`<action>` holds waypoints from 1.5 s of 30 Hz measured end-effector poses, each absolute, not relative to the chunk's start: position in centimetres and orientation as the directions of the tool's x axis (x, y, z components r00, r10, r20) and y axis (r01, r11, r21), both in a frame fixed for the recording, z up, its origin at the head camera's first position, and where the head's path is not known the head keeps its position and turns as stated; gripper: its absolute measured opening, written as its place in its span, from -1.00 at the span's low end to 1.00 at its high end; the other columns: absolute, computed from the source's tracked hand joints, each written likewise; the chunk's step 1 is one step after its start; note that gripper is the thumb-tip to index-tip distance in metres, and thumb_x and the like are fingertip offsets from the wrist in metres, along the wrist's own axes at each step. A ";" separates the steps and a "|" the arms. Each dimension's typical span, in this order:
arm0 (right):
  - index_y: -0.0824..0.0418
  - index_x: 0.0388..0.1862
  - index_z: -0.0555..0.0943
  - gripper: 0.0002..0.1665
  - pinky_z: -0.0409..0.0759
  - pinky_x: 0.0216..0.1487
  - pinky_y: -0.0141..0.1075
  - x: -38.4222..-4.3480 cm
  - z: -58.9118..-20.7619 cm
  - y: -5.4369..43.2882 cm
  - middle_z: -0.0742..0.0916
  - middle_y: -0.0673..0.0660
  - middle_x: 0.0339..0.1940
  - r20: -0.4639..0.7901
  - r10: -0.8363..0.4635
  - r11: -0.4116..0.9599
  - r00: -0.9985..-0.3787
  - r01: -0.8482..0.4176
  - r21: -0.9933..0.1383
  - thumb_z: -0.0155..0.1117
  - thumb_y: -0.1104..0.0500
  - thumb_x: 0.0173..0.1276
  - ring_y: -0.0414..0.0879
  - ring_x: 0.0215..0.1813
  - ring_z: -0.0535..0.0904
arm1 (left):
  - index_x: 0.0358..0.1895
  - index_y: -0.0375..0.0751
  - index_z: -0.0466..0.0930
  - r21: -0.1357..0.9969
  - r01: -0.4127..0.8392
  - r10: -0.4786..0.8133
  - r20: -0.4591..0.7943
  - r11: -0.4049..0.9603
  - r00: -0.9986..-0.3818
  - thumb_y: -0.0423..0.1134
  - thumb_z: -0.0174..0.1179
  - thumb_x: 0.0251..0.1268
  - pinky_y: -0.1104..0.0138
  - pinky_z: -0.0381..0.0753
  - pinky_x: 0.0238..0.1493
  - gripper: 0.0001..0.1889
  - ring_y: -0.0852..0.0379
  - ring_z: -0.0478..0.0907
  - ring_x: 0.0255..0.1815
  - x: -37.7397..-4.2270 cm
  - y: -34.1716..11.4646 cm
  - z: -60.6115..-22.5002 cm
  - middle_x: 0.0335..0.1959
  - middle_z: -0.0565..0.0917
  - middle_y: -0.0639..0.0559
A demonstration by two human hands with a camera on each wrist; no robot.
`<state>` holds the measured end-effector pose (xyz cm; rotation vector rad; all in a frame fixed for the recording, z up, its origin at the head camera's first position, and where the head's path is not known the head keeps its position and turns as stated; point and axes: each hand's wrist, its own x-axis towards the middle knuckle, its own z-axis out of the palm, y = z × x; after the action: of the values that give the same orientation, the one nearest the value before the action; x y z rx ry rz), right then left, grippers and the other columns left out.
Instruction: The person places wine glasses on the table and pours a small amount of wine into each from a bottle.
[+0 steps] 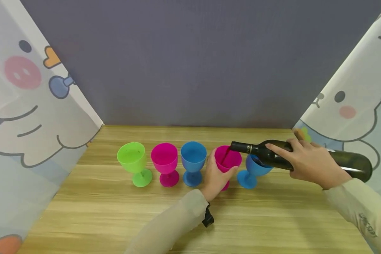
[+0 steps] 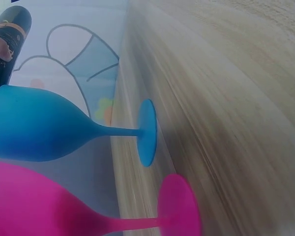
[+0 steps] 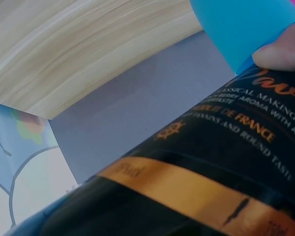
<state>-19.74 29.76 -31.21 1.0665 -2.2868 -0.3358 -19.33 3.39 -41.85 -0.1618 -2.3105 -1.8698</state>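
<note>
My right hand (image 1: 311, 160) grips a dark wine bottle (image 1: 273, 155), tipped with its neck pointing left. Red liquid runs from its mouth into a pink goblet (image 1: 233, 160). My left hand (image 1: 215, 176) holds that goblet by its bowl, fingers on the left side and thumb across the front. Just right of it stands a blue goblet (image 1: 247, 179), its bowl partly behind the bottle. In the left wrist view, the pink goblet (image 2: 34, 201) and blue goblet (image 2: 44, 125) appear sideways. The bottle's black label (image 3: 265, 113) with a gold band fills the right wrist view.
Left of my left hand, a blue goblet (image 1: 193, 160), a second pink goblet (image 1: 164, 158) and a green goblet (image 1: 132, 158) stand in a row on the wooden table (image 1: 114, 218). A grey panel (image 1: 190, 63) rises behind, with cartoon-printed sheets (image 1: 28, 134) at both sides.
</note>
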 end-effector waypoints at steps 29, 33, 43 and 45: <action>-0.07 0.35 0.31 0.32 0.26 -0.88 -0.31 -19.4 -30.5 30.1 0.53 0.33 -0.32 0.357 -0.738 0.674 -0.573 -0.603 0.426 0.66 0.10 -0.60 0.09 -0.56 0.51 | 0.44 -0.16 0.10 0.957 0.157 -0.016 0.166 0.243 -0.986 -0.06 0.42 0.05 0.11 0.58 0.03 -0.09 -0.03 0.39 0.18 -19.4 3.8 -41.7 0.23 0.40 -0.05; -0.05 0.31 0.37 0.24 0.23 -0.87 -0.32 -19.5 -30.9 29.9 0.51 0.30 -0.37 0.376 -0.757 0.653 -0.535 -0.614 0.442 0.61 0.12 -0.59 0.00 -0.62 0.40 | 0.43 -0.19 0.10 0.952 0.172 -0.020 0.183 0.253 -0.983 -0.07 0.42 0.04 0.10 0.59 0.01 -0.09 -0.04 0.40 0.18 -19.3 3.6 -42.0 0.22 0.41 -0.07; -0.04 0.29 0.41 0.18 0.25 -0.87 -0.29 -19.9 -30.8 29.6 0.52 0.32 -0.38 0.392 -0.773 0.634 -0.498 -0.614 0.470 0.55 0.10 -0.57 0.07 -0.61 0.41 | 0.44 -0.24 0.10 0.950 0.174 -0.023 0.186 0.258 -0.982 -0.06 0.41 0.06 0.08 0.53 0.10 -0.08 -0.03 0.40 0.19 -19.3 3.4 -41.7 0.20 0.42 -0.08; -0.05 0.29 0.41 0.17 0.25 -0.87 -0.29 -19.8 -30.8 29.6 0.52 0.32 -0.38 0.391 -0.771 0.637 -0.503 -0.608 0.474 0.55 0.10 -0.56 0.08 -0.61 0.42 | 0.44 -0.24 0.09 0.949 0.175 -0.022 0.187 0.263 -0.982 -0.05 0.41 0.06 0.08 0.52 0.11 -0.08 -0.03 0.40 0.19 -19.2 3.4 -41.7 0.21 0.41 -0.08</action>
<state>-19.82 29.62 -30.77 1.0726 -2.2785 -0.3700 -19.24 3.42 -41.73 -0.1447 -2.3627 -1.8091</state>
